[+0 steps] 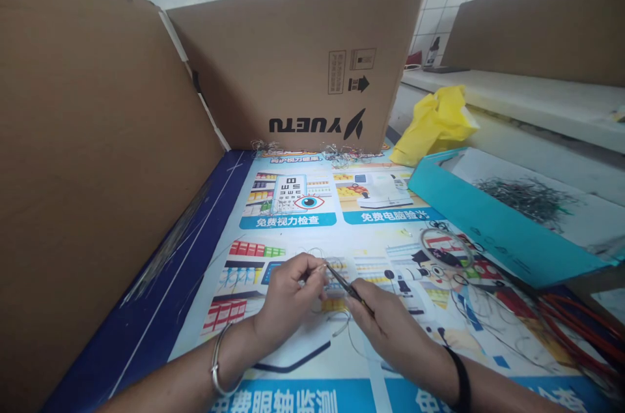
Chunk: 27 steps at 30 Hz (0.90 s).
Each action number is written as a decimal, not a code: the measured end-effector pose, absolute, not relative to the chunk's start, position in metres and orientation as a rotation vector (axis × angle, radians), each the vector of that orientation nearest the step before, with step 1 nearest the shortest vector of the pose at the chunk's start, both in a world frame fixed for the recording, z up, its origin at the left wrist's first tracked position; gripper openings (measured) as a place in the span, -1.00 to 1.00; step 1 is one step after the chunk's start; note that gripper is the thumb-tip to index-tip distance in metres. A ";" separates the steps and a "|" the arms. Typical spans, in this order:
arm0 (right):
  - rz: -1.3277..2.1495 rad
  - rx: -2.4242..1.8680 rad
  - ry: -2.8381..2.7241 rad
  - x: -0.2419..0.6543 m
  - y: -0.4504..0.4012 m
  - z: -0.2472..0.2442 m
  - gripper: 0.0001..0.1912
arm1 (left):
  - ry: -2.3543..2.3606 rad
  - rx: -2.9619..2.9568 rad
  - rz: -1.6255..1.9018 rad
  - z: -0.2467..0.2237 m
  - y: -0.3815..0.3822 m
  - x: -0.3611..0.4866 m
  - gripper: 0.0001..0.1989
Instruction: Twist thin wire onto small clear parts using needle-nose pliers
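Observation:
My left hand (pixel 295 286) is closed in a pinch at mid-table, with a thin wire (pixel 312 251) at its fingertips. Dark long-nose pliers (pixel 342 277) are gripped in my right hand (pixel 383 318), their tip touching the spot where my left fingers meet. What lies between those fingertips is too small to make out fully. Below the hands, a loose curl of thin wire (pixel 342 325) rests on the printed sheet (pixel 336 230). A silver bangle circles my left wrist and a black band my right.
At right stands a teal box (pixel 493 224) holding a heap of wire pieces (pixel 527 201). Behind it sits a yellow bag (pixel 432 126). Cardboard panels (pixel 293 61) wall off the back and left. Wire scraps (pixel 342 154) line the back; reddish cables (pixel 581 328) and a wire coil (pixel 446 249) lie right.

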State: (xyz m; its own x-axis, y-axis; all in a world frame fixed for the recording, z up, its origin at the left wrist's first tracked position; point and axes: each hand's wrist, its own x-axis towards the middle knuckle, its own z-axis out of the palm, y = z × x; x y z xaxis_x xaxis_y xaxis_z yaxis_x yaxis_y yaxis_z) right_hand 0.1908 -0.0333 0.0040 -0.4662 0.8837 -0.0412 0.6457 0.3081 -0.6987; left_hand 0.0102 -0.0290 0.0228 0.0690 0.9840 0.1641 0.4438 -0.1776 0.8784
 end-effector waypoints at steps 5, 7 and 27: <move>0.878 -1.350 -2.288 0.195 -0.028 -0.003 -0.75 | 1.452 1.865 1.060 0.020 -0.029 0.006 -0.85; 0.886 -1.325 -2.294 0.198 -0.027 -0.005 -0.76 | 1.444 1.993 1.079 0.019 -0.029 0.004 -0.86; 0.974 -1.163 -2.448 0.212 -0.016 0.006 -0.74 | 1.057 2.542 1.076 0.017 -0.019 -0.010 -0.89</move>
